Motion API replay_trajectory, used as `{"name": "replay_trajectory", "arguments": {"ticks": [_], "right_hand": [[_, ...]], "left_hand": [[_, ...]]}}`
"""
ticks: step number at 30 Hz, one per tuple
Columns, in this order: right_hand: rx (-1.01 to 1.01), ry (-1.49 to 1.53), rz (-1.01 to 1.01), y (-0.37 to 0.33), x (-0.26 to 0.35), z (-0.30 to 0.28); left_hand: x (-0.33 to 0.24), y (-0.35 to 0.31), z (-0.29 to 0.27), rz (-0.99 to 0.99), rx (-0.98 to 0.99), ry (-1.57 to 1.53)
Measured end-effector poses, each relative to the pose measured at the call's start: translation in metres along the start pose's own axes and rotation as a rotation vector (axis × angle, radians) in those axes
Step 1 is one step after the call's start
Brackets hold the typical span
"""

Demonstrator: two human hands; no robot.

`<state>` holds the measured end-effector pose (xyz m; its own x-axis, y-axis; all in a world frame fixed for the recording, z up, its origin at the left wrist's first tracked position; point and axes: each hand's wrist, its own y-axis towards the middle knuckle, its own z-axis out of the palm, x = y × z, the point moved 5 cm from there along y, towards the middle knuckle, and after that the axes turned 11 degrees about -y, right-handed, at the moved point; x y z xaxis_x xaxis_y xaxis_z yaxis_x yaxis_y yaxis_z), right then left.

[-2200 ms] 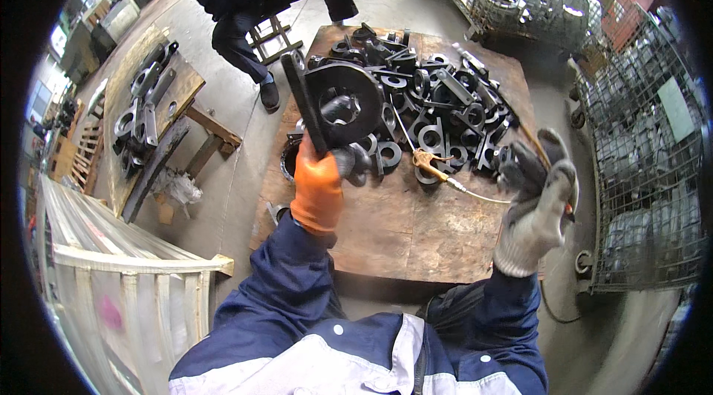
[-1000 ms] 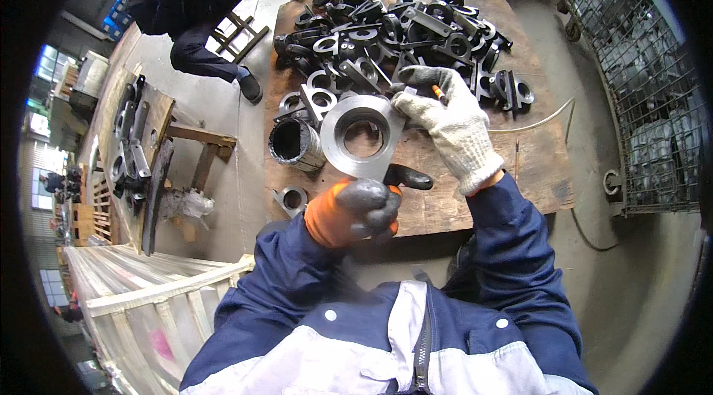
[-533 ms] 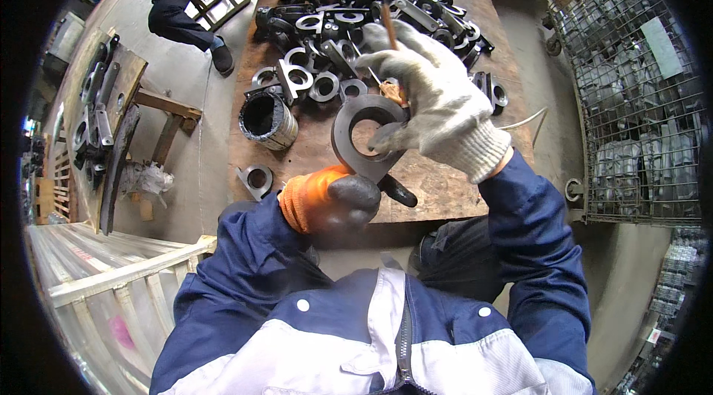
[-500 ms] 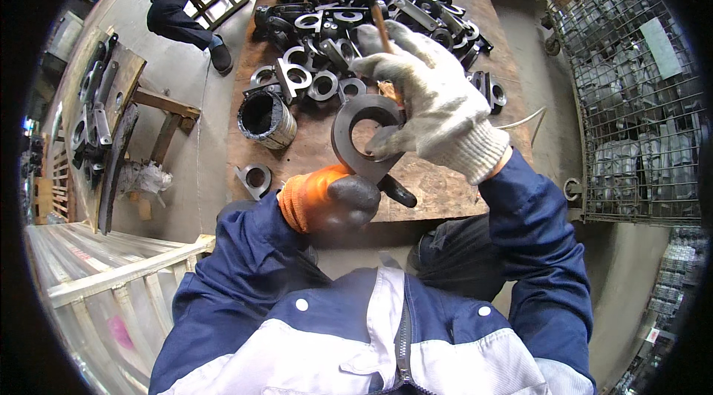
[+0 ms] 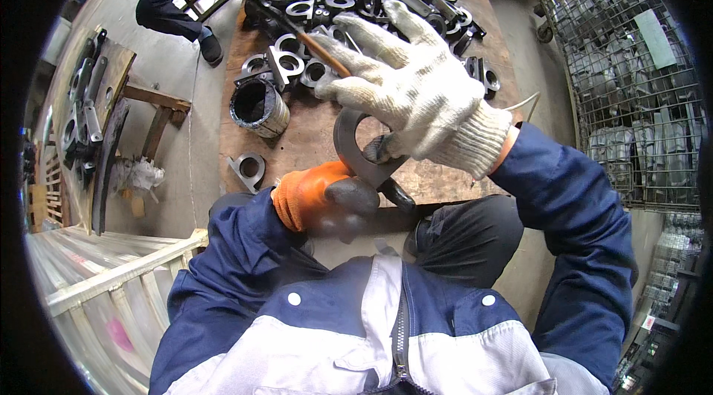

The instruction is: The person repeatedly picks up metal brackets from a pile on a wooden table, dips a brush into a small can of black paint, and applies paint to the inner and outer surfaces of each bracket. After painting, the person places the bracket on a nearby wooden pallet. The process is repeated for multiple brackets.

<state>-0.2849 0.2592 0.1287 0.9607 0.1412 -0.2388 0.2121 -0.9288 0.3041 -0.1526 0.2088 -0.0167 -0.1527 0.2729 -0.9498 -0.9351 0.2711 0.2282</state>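
My left hand [image 5: 327, 198], in an orange glove with a dark palm, grips a dark metal ring bracket [image 5: 347, 146] from below, in front of my body. My right hand [image 5: 416, 90], in a white knit glove, is over the bracket's right side. A thin stick [image 5: 323, 52], black along its far part and brown near the glove, is held between its fingers and points up and left; its lower end is hidden by the hand. The dark-stained thumb tip reaches into the ring's opening. Left of the bracket stands a can [image 5: 260, 109] with black-coated insides.
A heap of black metal brackets [image 5: 338, 5] covers the far part of the wooden tabletop [image 5: 312, 144]. One loose bracket [image 5: 247, 170] lies at the near left. A bench [image 5: 119, 83] with metal parts stands left, wire cages [image 5: 631, 90] right. Another person's leg [image 5: 167, 16] shows at far left.
The stick has swung from nearly upright to slanting left. My right hand has turned, its fingers more spread, over the bracket. My left hand still holds the bracket.
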Motion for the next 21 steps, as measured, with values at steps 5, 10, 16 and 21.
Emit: {"name": "replay_trajectory", "arguments": {"ticks": [5, 10, 16, 21], "right_hand": [[-0.057, -0.227, -0.137, 0.004, 0.004, 0.001], [0.006, -0.195, -0.162, 0.009, 0.005, 0.000], [0.036, -0.352, -0.189, 0.020, 0.009, -0.010], [-0.272, -0.257, 0.004, 0.002, -0.015, -0.071]], "left_hand": [[-0.005, 0.001, 0.003, -0.052, -0.055, -0.113], [-0.008, -0.003, 0.002, -0.125, -0.089, -0.143], [-0.002, -0.008, 0.000, -0.175, -0.077, -0.138], [0.013, -0.018, -0.006, -0.216, -0.028, -0.316]]}}
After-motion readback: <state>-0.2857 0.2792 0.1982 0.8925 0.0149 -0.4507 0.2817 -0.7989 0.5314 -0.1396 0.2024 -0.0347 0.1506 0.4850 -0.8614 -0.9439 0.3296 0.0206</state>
